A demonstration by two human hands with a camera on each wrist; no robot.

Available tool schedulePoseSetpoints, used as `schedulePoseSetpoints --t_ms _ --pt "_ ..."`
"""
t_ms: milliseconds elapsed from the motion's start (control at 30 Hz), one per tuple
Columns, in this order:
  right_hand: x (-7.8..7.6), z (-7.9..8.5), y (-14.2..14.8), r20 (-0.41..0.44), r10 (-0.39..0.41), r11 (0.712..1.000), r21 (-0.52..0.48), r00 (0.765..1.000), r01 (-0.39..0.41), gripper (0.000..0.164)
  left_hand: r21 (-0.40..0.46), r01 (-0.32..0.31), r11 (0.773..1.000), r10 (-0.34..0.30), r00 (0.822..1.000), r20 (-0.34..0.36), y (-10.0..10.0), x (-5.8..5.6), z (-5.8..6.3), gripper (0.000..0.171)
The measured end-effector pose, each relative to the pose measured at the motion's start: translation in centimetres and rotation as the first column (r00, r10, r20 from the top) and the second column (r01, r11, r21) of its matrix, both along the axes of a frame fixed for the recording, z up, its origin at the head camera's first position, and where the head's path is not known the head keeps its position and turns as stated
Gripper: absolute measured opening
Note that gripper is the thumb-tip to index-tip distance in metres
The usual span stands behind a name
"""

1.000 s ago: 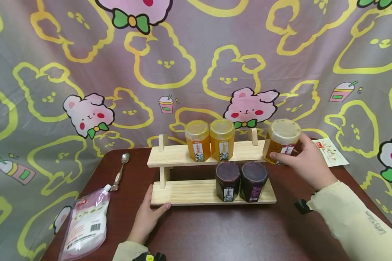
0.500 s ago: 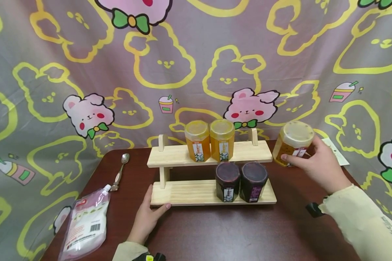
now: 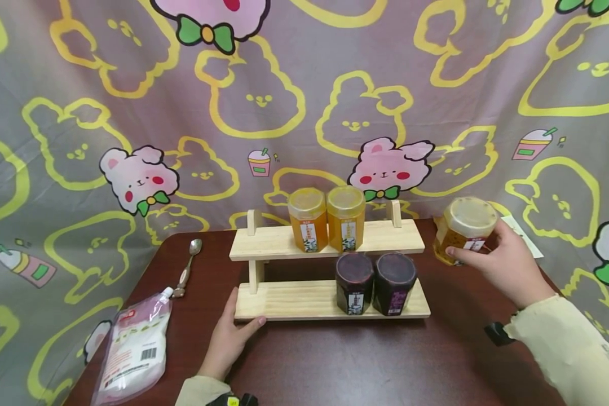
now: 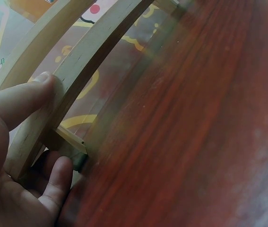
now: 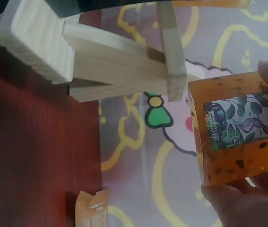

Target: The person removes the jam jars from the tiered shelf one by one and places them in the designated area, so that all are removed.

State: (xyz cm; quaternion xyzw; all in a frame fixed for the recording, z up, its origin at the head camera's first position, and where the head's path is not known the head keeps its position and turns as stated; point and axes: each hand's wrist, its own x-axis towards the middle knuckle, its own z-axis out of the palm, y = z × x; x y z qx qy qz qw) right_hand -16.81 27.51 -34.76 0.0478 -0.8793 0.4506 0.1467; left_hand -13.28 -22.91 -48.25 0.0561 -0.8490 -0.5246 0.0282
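Observation:
My right hand (image 3: 517,268) holds a clear-lidded jar of amber jam (image 3: 467,223) off the right end of the two-tier wooden shelf (image 3: 289,299). Dark specks and a leafy label show on that jar (image 5: 240,165) in the right wrist view, with thumb and fingers on opposite sides. At the shelf's lower left corner my left hand (image 3: 230,338) grips the board, thumb on its front edge. The left wrist view shows the fingertips (image 4: 62,172) curled beneath. Two orange jars (image 3: 308,220) stand on the upper tier; two dark purple jars (image 3: 354,285) stand side by side below.
A spoon (image 3: 185,270) and a white spouted pouch (image 3: 134,347) lie on the dark red table (image 3: 335,361) at left. A pale packet (image 3: 530,242) lies behind the right hand. A patterned curtain (image 3: 294,113) hangs close behind the shelf.
My right hand has carried the amber jar rightward and slightly down, away from the upper tier's right end. The left hand and the shelf have stayed in place.

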Motion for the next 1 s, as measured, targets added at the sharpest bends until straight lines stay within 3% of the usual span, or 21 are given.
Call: schedulePoseSetpoints --t_ms 767,1000 --pt "-0.1 -3.9 2.7 0.026 -0.097 0.994 0.055 0.995 0.095 0.071 0.034 -0.004 0.999 0.005 1.0 -0.014 0.2 0.0 0.1 0.107" --pt "-0.6 -5.1 3.6 0.079 -0.125 0.989 0.085 0.989 0.118 0.082 0.026 -0.009 1.0 0.009 1.0 0.003 0.2 0.0 0.0 0.109"
